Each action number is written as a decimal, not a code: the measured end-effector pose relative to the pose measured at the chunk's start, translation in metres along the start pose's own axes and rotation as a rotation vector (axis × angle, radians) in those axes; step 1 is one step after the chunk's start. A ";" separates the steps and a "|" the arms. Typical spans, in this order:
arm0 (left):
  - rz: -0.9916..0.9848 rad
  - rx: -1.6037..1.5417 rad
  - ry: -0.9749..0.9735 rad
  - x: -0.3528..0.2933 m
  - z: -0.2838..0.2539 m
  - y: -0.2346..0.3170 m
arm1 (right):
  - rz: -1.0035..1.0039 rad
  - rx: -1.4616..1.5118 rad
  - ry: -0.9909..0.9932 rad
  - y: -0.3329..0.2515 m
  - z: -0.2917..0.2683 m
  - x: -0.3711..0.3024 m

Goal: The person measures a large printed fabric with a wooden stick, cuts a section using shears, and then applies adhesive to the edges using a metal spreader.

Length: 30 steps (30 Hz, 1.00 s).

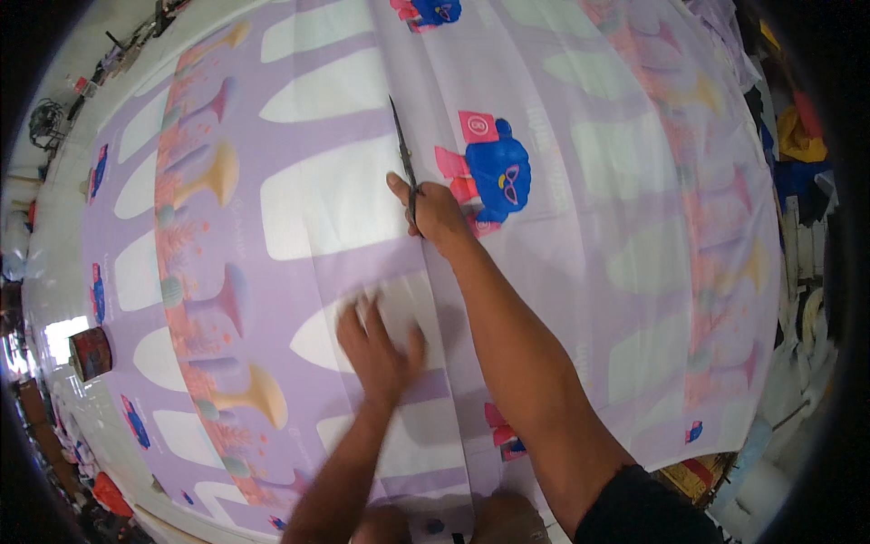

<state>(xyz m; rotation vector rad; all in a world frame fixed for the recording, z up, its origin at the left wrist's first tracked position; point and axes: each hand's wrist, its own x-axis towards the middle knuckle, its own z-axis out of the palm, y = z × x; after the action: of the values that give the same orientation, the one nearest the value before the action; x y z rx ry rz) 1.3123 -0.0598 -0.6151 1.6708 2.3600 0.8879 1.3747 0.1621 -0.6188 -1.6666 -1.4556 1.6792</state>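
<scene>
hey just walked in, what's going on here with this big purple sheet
A person has a large purple printed sheet spread out in front of them. Their right hand holds dark scissors, blades pointing away, along a long line running down the sheet. Their left hand, blurred with fingers spread, is nearer the person, over a white printed shape; whether it touches is unclear.
</scene>
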 end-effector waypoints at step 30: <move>-0.127 0.228 -0.154 0.196 0.068 -0.029 | 0.076 0.018 0.012 -0.035 0.004 0.025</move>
<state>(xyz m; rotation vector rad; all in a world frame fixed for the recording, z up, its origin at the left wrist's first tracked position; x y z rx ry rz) 1.2408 0.1354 -0.6402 1.5766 2.5032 0.4654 1.3520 0.1951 -0.6035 -1.7390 -1.3841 1.7140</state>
